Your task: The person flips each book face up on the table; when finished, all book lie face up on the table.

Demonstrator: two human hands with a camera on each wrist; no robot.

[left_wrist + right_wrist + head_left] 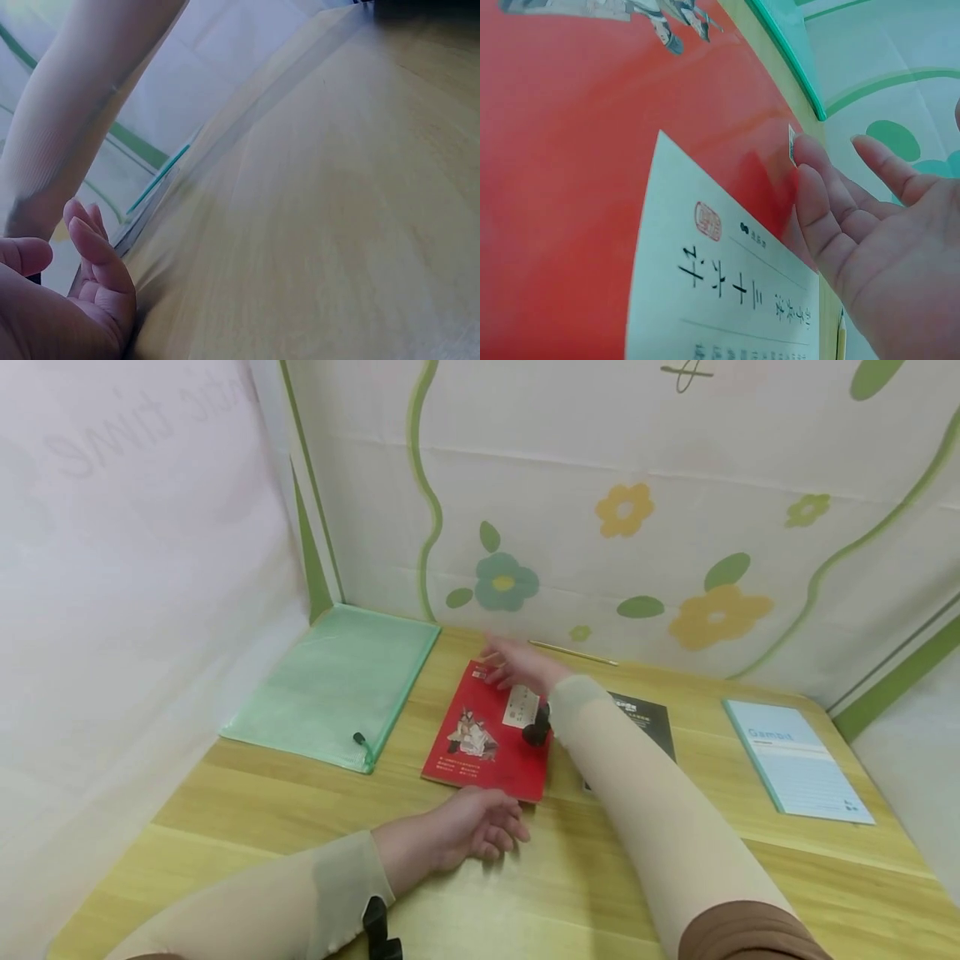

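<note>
1. The red book (491,731) lies flat on the pale wood-grain worktop (300,827), near its middle. Its cover is glossy red, rectangular, with a small printed picture and a white label bearing dark characters.
2. The right hand (517,664) reaches over the book's far edge; its fingers are straight and loosely spread. In the right wrist view a fingertip (810,154) touches the book's far corner, the palm turned up beside the cover.
3. The left hand (468,831) rests on the worktop just before the book's near edge, fingers relaxed and slightly bent, gripping nothing. The left wrist view shows the palm on the smooth wood.
4. Both forearms wear snug beige sleeves (637,793) of fine ribbed fabric.
5. Left of the book lies a translucent green zip pouch (337,681), flat and rectangular, with a dark pull at its near corner.
6. Right of the book, partly under the right arm, lies a black booklet (648,718); further right, well apart, lies a light blue notebook (798,760).
7. A thin yellow pencil (573,653) lies along the back edge, by the flower-printed cloth wall (622,510).
</note>
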